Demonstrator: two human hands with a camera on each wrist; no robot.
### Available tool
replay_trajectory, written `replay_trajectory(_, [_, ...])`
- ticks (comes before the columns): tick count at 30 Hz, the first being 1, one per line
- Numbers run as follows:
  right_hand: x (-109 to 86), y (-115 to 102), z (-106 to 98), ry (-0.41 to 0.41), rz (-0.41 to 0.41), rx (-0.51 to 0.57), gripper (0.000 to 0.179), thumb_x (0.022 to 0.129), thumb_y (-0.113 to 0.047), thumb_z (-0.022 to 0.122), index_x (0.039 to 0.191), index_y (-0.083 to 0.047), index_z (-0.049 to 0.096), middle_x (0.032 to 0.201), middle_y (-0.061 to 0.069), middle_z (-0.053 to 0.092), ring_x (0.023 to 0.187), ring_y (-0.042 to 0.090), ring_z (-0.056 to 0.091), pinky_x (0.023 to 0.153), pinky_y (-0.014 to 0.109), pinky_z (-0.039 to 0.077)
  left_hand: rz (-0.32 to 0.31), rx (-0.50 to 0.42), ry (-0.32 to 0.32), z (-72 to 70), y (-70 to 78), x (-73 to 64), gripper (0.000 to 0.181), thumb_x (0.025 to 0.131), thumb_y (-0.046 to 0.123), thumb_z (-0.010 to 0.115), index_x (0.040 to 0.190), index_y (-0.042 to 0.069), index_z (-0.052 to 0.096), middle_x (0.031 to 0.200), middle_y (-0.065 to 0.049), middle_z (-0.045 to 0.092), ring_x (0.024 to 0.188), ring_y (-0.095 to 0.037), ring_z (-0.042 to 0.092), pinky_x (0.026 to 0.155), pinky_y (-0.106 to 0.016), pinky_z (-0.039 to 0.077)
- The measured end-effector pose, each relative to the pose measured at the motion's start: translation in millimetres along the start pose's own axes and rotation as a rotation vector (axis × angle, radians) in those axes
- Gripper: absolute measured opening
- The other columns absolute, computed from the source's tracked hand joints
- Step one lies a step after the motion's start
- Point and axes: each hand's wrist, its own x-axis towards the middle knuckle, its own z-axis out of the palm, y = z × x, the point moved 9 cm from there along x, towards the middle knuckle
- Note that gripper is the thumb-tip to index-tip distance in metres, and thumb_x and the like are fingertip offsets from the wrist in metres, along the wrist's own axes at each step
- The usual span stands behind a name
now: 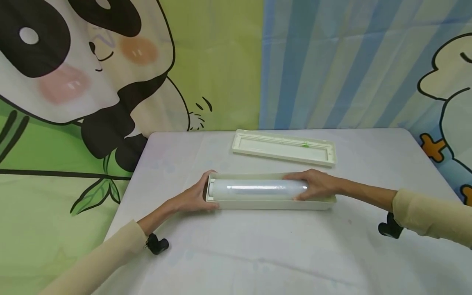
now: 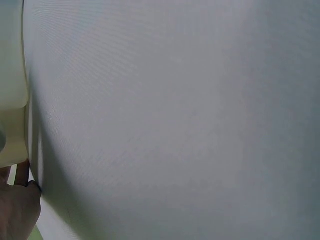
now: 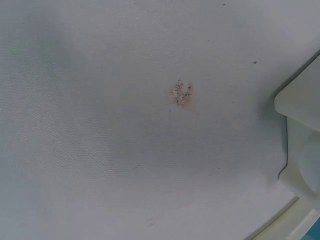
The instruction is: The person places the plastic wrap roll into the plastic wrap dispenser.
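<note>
A long off-white box [image 1: 273,205] lies lengthwise on the white table, its top uncovered. Inside rests a shiny roll of cling film [image 1: 254,189]. My left hand [image 1: 193,197] holds the box's left end, thumb along the front and fingers at the back corner. From above, my right hand [image 1: 313,184] grips the right part of the roll, thumb at the front side and fingers at the back. The left wrist view catches the box [image 2: 12,60] and part of the left hand [image 2: 19,212] at its edge. In the right wrist view only a box end [image 3: 302,102] shows; the right hand is out of sight.
Behind the box lies a flat off-white lid [image 1: 280,158] with a small green slider [image 1: 305,144] on its rail. A white cloth covers the table [image 1: 258,254]. Cartoon-printed curtains [image 1: 217,61] hang behind the table.
</note>
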Motion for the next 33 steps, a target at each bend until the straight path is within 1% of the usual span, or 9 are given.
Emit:
replay_trajectory(5, [-3.0,-4,-5,0.083,-0.003,-0.1,0.065,0.078,-0.04,0.079,0.134,-0.013,0.059,0.108,0.002,0.073,0.074,0.002,0.051,0.065,0.02,0.041,-0.012,0.015,-0.014,0.3,3.1,1.5,0.102,0.075,0.02,0.084,0.148,0.021,0.013,0.138,-0.009,0.04,0.113,-0.025,0.047,0.092,-0.038,0.042])
replay_trajectory(10, [-9.0,-8,-8,0.181,-0.007,-0.183,0.065,0.074,-0.042,0.081,0.131,-0.016,0.062,0.121,0.005,0.07,0.087,0.008,0.063,0.068,0.023,0.046,-0.024,0.004,-0.03,-1.6,25.2,-3.6,0.096,0.076,0.018,0.082,0.146,0.017,0.016,0.135,-0.01,0.041,0.112,-0.025,0.048,0.092,-0.038,0.042])
replay_trajectory(12, [-10.2,-10,-9,0.213,-0.029,-0.208,0.064,0.074,-0.041,0.082,0.13,-0.016,0.063,0.124,0.004,0.068,0.093,0.013,0.067,0.07,0.025,0.048,-0.016,-0.001,-0.03,-3.1,33.8,-6.1,0.095,0.077,0.017,0.082,0.146,0.013,0.016,0.135,-0.011,0.041,0.112,-0.026,0.048,0.092,-0.038,0.042])
replay_trajectory(18, [-11.1,-16,-10,0.281,-0.147,-0.245,0.064,0.072,-0.039,0.084,0.128,-0.016,0.063,0.123,0.003,0.069,0.104,0.02,0.068,0.077,0.03,0.053,-0.016,0.0,-0.021,-4.6,34.2,-8.4,0.095,0.076,0.019,0.082,0.145,0.015,0.017,0.135,-0.011,0.042,0.112,-0.025,0.048,0.092,-0.037,0.042])
replay_trajectory(21, [-10.2,-19,-15,0.309,-0.193,-0.146,0.061,0.074,-0.031,0.084,0.128,-0.013,0.063,0.123,0.005,0.069,0.106,0.019,0.068,0.082,0.027,0.053,-0.007,-0.01,-0.016,-5.2,34.2,-8.9,0.095,0.076,0.018,0.083,0.145,0.017,0.017,0.135,-0.01,0.042,0.112,-0.025,0.048,0.092,-0.038,0.042])
replay_trajectory(24, [-11.0,-16,-20,0.32,-0.209,0.056,0.056,0.078,-0.017,0.081,0.129,-0.007,0.061,0.124,0.013,0.067,0.109,0.016,0.066,0.089,0.024,0.052,0.003,-0.016,-0.024,-3.9,34.6,-8.4,0.095,0.077,0.018,0.082,0.145,0.016,0.017,0.136,-0.011,0.041,0.113,-0.026,0.048,0.093,-0.039,0.042])
replay_trajectory(27, [-14.4,-12,-26,0.326,-0.184,0.249,0.056,0.082,-0.004,0.075,0.134,-0.003,0.055,0.128,0.021,0.062,0.117,0.008,0.062,0.095,0.02,0.049,-0.004,-0.011,-0.033,-2.3,33.8,-7.9,0.094,0.077,0.019,0.082,0.145,0.017,0.017,0.136,-0.011,0.041,0.114,-0.025,0.048,0.093,-0.038,0.042])
replay_trajectory(30, [-20.1,-11,-36,0.347,-0.147,0.3,0.06,0.084,0.001,0.072,0.14,-0.004,0.049,0.136,0.022,0.057,0.124,-0.001,0.054,0.099,0.015,0.044,-0.017,-0.01,-0.032,-2.8,32.4,-8.1,0.095,0.076,0.02,0.083,0.145,0.019,0.017,0.136,-0.01,0.042,0.114,-0.025,0.048,0.093,-0.038,0.042])
replay_trajectory(33, [-26.1,-10,-48,0.367,-0.12,0.279,0.066,0.084,0.001,0.07,0.144,-0.006,0.044,0.143,0.015,0.052,0.129,-0.007,0.047,0.101,0.01,0.039,-0.018,-0.015,-0.025,-4.3,31.5,-9.3,0.095,0.076,0.02,0.083,0.145,0.018,0.018,0.135,-0.011,0.042,0.113,-0.025,0.048,0.092,-0.037,0.043])
